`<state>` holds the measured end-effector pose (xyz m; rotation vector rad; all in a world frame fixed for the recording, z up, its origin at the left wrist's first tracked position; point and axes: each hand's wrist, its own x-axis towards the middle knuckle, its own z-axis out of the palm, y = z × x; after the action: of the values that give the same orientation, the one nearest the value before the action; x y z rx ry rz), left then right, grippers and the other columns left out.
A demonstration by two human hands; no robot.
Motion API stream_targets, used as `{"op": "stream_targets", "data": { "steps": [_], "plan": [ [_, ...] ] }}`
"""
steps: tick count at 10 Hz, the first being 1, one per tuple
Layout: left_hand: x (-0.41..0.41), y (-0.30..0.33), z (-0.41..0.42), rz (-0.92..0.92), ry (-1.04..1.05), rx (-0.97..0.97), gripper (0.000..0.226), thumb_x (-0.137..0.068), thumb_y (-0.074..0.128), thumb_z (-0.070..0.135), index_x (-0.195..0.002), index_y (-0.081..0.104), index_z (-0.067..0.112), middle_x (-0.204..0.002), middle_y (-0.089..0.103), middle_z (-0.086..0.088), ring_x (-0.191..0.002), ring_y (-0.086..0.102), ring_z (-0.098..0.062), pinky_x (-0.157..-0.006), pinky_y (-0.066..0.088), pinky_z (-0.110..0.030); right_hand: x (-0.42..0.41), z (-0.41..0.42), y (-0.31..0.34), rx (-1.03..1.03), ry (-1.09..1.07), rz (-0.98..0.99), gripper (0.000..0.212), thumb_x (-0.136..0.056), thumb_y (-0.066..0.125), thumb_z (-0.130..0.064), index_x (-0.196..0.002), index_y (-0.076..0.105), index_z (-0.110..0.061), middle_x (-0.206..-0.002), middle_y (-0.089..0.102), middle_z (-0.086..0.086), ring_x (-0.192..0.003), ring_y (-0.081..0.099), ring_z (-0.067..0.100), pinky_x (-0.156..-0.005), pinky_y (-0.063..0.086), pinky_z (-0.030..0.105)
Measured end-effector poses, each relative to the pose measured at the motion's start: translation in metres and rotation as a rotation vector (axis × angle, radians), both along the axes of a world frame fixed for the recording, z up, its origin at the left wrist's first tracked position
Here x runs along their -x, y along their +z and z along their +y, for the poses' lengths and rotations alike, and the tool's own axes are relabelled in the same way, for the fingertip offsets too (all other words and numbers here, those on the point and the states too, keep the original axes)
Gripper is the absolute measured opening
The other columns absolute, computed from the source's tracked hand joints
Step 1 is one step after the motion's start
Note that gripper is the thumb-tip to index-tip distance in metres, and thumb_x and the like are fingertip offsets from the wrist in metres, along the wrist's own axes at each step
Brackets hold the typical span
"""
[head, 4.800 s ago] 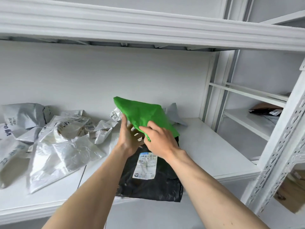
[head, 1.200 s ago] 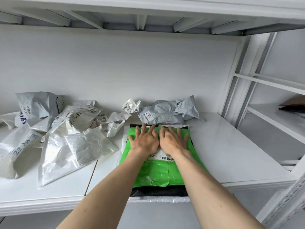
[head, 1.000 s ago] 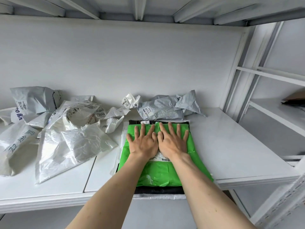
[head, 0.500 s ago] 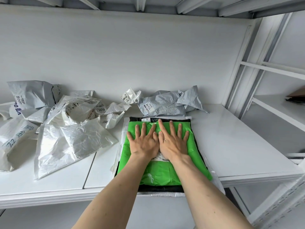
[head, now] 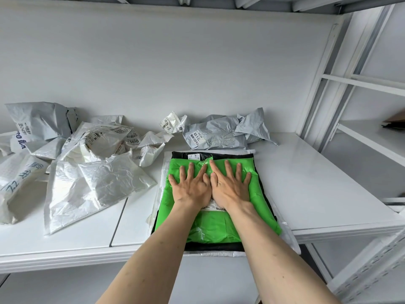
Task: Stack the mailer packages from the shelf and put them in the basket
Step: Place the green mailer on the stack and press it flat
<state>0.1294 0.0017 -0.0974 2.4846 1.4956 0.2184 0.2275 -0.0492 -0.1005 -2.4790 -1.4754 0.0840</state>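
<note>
Green mailer (head: pixel 221 220) overhanging shelf (head: pixel 311 189) front edge; left hand (head: pixel 191 187), right hand (head: pixel 230 187) pressing flat, fingers spread; slick stack risking sliding off.

The green mailer (head: pixel 215 224) is glossy, wrinkled plastic film lying on a black plastic mailer (head: pixel 223 155). The shelf (head: pixel 306 183) is smooth, white-painted metal. Near its left edge, the white mailers (head: pixel 92 185) look crinkled and faintly shiny, with matt paper labels.
</note>
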Motion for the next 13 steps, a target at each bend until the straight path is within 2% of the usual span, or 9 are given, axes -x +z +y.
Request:
{"op": "stream_targets", "data": {
  "steps": [9,11,13],
  "plan": [
    [-0.0003,-0.0053,0.0029,0.080,-0.005,0.033,0.052,-0.100,0.005,0.047,-0.152,-0.002,0.045,-0.163,-0.009,0.002,-0.149,-0.011,-0.025,-0.113,-0.007,-0.065,-0.0009,0.0025,-0.0048,0.131,-0.015,-0.026,0.049,-0.101,0.004,-0.050,-0.150,0.001,-0.051,-0.164,-0.009,-0.001,-0.147,-0.018,0.038,-0.113,-0.013,0.063],
    [0.0020,-0.0057,0.0048,0.014,-0.026,0.079,0.050,-0.101,0.010,0.049,-0.151,0.003,0.049,-0.163,-0.008,0.004,-0.149,-0.014,-0.024,-0.113,-0.007,-0.065,0.0012,0.0041,-0.0061,0.122,-0.021,-0.011,0.050,-0.101,0.008,-0.049,-0.151,0.009,-0.050,-0.164,-0.002,-0.002,-0.148,-0.014,0.038,-0.114,-0.011,0.064],
    [0.0045,-0.0088,0.0063,-0.072,-0.009,0.070,0.049,-0.100,0.016,0.049,-0.148,0.017,0.051,-0.164,0.001,0.006,-0.150,-0.009,-0.021,-0.114,-0.006,-0.063,-0.0006,0.0033,-0.0085,0.080,-0.015,0.032,0.049,-0.101,0.011,-0.048,-0.150,0.014,-0.051,-0.165,0.000,-0.002,-0.148,-0.013,0.037,-0.113,-0.012,0.065]
  ]
}}
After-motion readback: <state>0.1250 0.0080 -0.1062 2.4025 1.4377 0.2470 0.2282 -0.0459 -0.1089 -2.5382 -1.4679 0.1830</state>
